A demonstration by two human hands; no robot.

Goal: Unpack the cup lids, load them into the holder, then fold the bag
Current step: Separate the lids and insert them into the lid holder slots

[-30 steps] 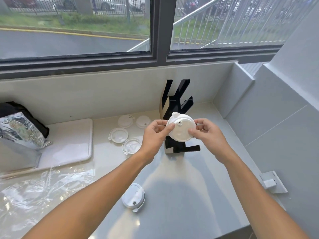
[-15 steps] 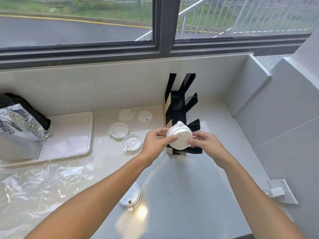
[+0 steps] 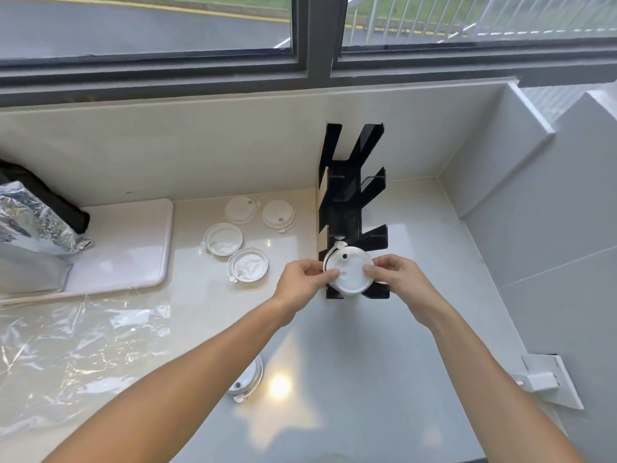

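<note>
On the counter (image 3: 334,379), both the left hand (image 3: 302,279) and right hand (image 3: 397,279) grip 1 lid (image 3: 350,274) at the holder (image 3: 350,208); 5 loose lids (image 3: 247,265) wait, bag (image 3: 83,345) unfolded.

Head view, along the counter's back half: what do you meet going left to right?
Foil bag → white tray → four loose lids → black holder, with both hands holding a lid at its base.

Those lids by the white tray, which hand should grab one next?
Probably the left hand: the four loose lids lie on its side of the black holder; the right hand would have to cross over.
</note>
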